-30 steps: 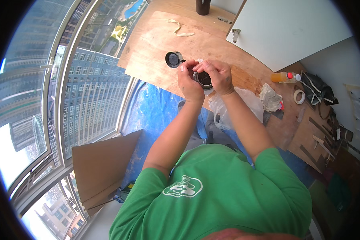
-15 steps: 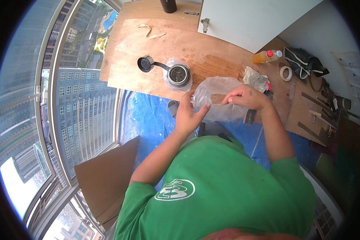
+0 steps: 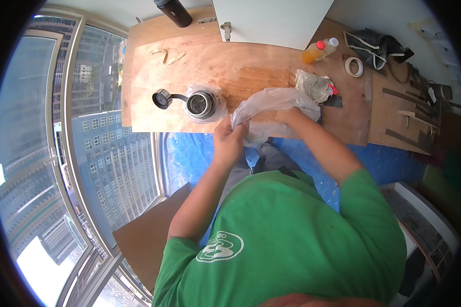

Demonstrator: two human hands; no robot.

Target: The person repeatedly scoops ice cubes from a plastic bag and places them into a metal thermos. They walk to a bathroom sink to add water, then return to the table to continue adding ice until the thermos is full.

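Plywood worktop point(image 3: 146, 117) stretches across the upper part of our view, and at its near edge, right in front of us, is a translucent plastic bag point(image 3: 279, 96). From its creases we judge the bag light, limp and thin, perhaps slightly slippery and easy to tear; its gathered rim seems the surest place to take hold. The bag lies between our two hands and bridges them. Film covers much of our right hand point(image 3: 287, 115), so we cannot tell whether its fingers are apart or together, or whether they grasp anything. Our left hand point(image 3: 228, 141) has thumb and fingers pressed together, clamped on the bunched left edge of the bag. Just beyond that hand, to its upper left, a metal-rimmed flask point(image 3: 201, 104) stands open in crumpled clear wrap point(image 3: 218, 111); we expect it to be stiff and heavier than the bag. Smaller again, its round cap point(image 3: 162, 99) sits farther left, joined by a dark strap point(image 3: 179, 96).
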